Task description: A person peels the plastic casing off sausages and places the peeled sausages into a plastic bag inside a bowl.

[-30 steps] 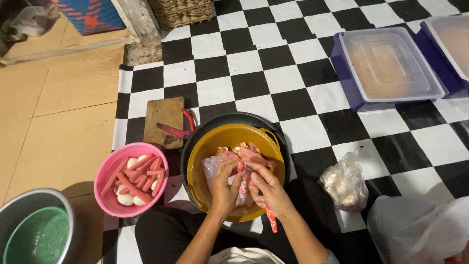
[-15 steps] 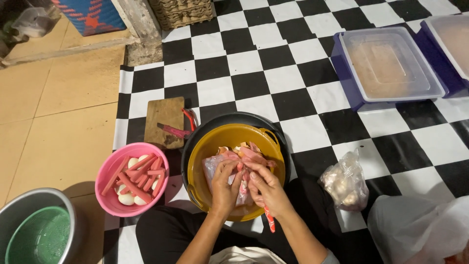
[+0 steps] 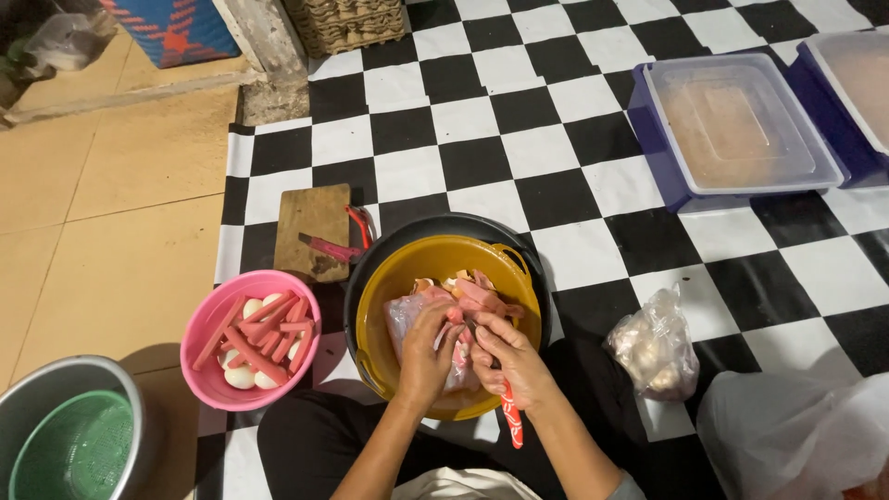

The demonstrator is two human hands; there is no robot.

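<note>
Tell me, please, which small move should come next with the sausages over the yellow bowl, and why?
Probably draw the knife in the right hand through the sausage pinched by the left hand. Both hands already meet over the yellow bowl, and cut pieces fill the pink bowl.

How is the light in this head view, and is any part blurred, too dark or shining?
Head view: warm, even light, overall sharp; the left hand and right hand over the yellow bowl show little blur. The clear lid of the blue container has soft glare. The pink bowl casts a shadow to its left on the tan floor. The top left corner is dim.
</note>
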